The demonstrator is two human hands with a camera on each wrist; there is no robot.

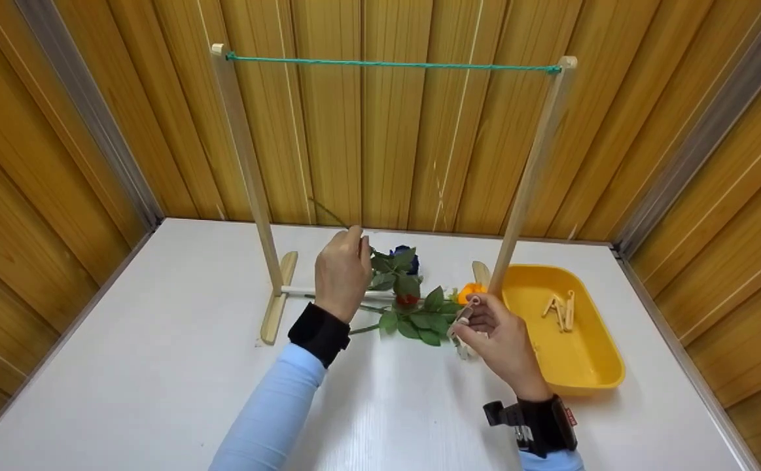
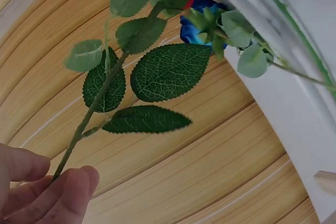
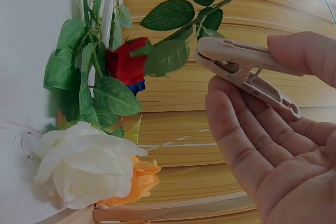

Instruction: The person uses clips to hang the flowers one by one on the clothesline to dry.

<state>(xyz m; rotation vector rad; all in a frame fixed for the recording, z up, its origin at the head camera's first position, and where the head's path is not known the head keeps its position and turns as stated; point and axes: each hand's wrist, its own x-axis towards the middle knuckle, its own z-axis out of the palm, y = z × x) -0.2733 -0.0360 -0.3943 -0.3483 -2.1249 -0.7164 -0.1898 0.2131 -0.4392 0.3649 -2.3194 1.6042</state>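
L hand fingers pinch 1 red rose stem; R hand fingers grip 1 clothespin.

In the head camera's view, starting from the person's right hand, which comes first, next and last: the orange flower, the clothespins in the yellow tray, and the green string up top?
1. Orange flower: just beyond the right hand, by the frame's right post.
2. Clothespins: to the hand's right, inside the yellow tray.
3. Green string: farthest, stretched high between the post tops.

red rose | lifted by stem, bloom hanging down | clothespin | beige (pinched, held level)
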